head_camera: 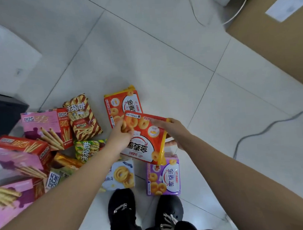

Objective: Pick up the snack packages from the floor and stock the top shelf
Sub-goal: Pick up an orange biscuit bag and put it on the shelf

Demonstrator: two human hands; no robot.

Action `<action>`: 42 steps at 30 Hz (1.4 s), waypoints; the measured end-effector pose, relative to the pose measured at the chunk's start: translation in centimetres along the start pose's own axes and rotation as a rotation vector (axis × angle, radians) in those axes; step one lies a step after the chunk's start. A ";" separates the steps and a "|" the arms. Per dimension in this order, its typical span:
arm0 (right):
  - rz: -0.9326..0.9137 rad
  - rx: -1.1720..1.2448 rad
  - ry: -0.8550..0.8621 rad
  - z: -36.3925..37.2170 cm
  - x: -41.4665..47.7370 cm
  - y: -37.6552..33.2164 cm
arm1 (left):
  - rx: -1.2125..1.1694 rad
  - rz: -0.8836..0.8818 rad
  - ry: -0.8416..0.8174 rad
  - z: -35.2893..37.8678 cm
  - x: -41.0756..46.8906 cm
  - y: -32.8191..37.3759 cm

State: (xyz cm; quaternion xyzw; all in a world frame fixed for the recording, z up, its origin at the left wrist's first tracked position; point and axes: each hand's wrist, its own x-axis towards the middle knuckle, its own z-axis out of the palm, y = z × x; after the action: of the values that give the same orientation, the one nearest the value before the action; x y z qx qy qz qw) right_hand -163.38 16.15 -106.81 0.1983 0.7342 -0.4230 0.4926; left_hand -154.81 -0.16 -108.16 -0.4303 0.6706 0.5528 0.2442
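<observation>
Packet in hand first: an orange ring-biscuit packet [146, 139] sits between the two hands, raised clear of the floor [162, 71] and tipped, with its long axis running from far to near along the line of the forearms. The left hand [120, 135] pinches its left edge near the far corner, thumb on the printed face. The right hand [175, 131] grips the opposite far corner, thumb on top and fingers curled beneath. Both hands are therefore closed on the one packet and equally near it, both arms reaching forward and down, nearly straight. Just beyond the left hand lies a second orange packet [120, 105], flat on the floor and partly covered by the held one. Nearer than the right hand lies a purple packet [163, 178], and nearer than the left hand a pale blue biscuit packet [121, 175], both close to the black shoes [121, 206]. Further out to the left of the left hand are a brown striped bag [83, 117], a green bag [87, 149] and pink boxes [47, 126] heaped together. No shelf is in view, so the coming move is probably a lift up and away from the heap, though which way it must travel cannot be told.
</observation>
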 end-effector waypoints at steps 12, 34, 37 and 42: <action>-0.172 0.180 0.001 2.3 -22.7 -13.0 | 0.075 -0.160 0.418 -10.9 -20.9 10.7; -0.504 -0.087 -0.379 8.1 -50.4 -31.3 | -0.727 0.051 0.205 -28.5 -49.7 17.1; -0.566 -0.293 -0.420 8.6 -52.9 -31.7 | -0.738 0.095 0.314 -30.1 -52.1 16.7; -0.693 -0.375 -0.558 11.2 -56.7 -31.8 | -1.154 0.208 0.828 -30.6 -55.6 16.5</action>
State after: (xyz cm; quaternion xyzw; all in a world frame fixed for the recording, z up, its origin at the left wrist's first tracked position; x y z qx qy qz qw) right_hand -154.95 -3.79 -44.53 -0.2715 0.6605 -0.4598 0.5279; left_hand -135.88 -11.83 -46.46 -0.5989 0.3468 0.6311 -0.3505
